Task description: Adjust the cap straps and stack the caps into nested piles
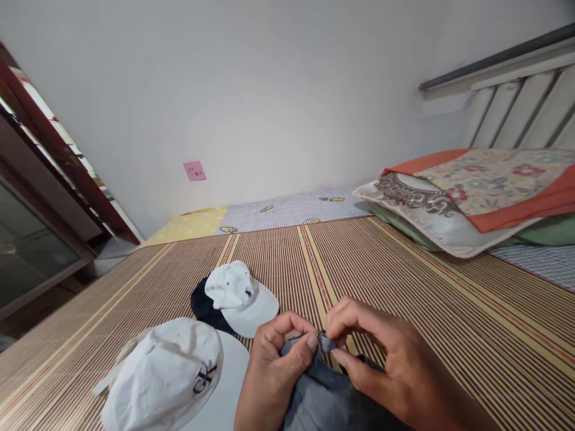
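Note:
Low in the middle of the view, both hands pinch a grey cloth cap (326, 395). My left hand (278, 362) is closed, thumb and forefinger gripping the fabric at its upper edge. Just to the right, my right hand (386, 347) pinches a small strap-like end (326, 342) of the same cap. Much of the cap is hidden by the hands and cut off by the bottom of the picture. Left of my left hand lies a white cap (166, 365) with dark letters. Beyond it a smaller white cap (236, 290) rests partly over a black cap (206, 302).
Everything lies on a striped bamboo mat (148, 287). Pillows (417, 206) and an orange-edged floral cloth (503, 173) are piled at the right, below a radiator (521, 111). A white wall (287, 102) with a pink note (194, 170) stands behind; a glass-paned door (36, 233) is at left.

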A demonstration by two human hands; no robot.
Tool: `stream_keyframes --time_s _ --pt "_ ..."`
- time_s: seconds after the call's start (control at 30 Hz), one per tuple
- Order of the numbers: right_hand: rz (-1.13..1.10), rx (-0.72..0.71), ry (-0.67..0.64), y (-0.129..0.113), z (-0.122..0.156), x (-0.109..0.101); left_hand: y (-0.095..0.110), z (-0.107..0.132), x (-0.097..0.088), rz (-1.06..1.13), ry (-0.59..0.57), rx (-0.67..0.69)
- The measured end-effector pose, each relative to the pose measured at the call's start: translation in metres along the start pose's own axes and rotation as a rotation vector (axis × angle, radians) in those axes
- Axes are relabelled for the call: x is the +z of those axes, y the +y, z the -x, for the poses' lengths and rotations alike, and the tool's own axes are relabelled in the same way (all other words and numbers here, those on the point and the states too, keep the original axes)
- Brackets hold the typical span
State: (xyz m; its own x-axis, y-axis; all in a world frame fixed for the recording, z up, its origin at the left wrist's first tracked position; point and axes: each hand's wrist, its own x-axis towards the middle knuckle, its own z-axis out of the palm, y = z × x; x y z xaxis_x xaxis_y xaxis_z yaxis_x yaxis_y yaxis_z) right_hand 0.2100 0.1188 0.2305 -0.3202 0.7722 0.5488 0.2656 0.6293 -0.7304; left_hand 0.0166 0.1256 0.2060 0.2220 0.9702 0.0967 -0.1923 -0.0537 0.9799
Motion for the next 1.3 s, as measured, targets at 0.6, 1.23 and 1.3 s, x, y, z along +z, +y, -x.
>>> stream_keyframes --time_s 0.6,1.23,1.3 --pt "0.016 0.049 -0.013 0.005 0.001 0.005 0.002 -0.001 -0.001 0.014 0.005 -0.050" --pt "-0.314 0.246 -0.108 0.008 -0.002 -0.001 0.005 -0.002 -0.002 0.086 -0.034 -0.097" --pt "-0.360 0.295 -0.205 0.006 -0.002 0.000 0.004 -0.002 -0.003 0.152 -0.043 -0.104"
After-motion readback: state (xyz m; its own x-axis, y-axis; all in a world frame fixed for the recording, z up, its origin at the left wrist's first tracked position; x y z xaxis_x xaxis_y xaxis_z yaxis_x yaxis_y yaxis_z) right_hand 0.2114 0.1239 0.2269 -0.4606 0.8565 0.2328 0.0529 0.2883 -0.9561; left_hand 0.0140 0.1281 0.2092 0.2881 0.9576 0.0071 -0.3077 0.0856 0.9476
